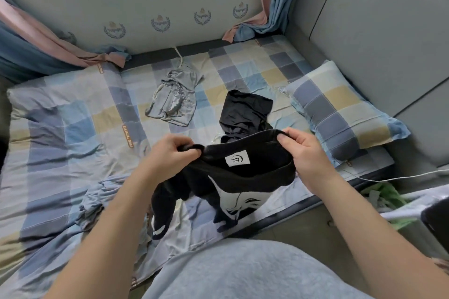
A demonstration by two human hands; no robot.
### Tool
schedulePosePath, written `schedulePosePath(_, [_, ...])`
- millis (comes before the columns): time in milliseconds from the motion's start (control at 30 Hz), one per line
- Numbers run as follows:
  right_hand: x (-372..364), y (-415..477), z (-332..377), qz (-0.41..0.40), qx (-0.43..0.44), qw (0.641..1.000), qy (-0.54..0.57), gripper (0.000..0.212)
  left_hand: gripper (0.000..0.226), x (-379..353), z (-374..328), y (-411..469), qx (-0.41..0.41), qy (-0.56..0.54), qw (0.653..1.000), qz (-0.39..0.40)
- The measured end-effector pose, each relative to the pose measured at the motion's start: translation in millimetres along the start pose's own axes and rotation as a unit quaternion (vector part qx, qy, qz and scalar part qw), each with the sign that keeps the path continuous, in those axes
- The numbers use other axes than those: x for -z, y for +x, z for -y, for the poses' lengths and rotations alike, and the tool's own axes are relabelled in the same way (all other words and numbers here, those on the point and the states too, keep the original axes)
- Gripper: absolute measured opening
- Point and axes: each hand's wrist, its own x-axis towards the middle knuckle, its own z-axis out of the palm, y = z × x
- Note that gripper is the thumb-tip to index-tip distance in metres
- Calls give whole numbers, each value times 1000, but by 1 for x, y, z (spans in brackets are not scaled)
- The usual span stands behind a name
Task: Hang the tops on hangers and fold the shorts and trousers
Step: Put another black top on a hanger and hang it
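I hold a black garment (245, 177) with a white mask print and a white label inside its band, above the near edge of the bed. My left hand (170, 155) pinches the left end of the band. My right hand (303, 150) pinches the right end. The rest of the garment hangs down onto the sheet. A second black garment (245, 111) lies crumpled just behind it. Grey drawstring shorts (172, 99) lie bunched farther back in the middle of the bed.
The bed has a checked sheet (73, 128) and a checked pillow (340, 109) at the right. Curtains (272, 7) hang at the back corners. A white cable (401, 177) runs off the right edge, above green and white cloth (386, 199). A padded grey wall (376, 31) bounds the right.
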Motion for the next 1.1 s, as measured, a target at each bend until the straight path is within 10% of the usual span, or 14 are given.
schedulePosePath(300, [-11,-75,9,-190,0,980,-52,22,36,-30,-5,5,-133,111,984,37])
schedulePosePath(700, [-107,-212,-19,-448,-82,846,-278,22,19,-34,17,-9,-318,279,895,139])
schedulePosePath(1100, [-137,-398,-52,-547,-323,697,-332,27,17,-121,-33,-90,-366,136,772,502])
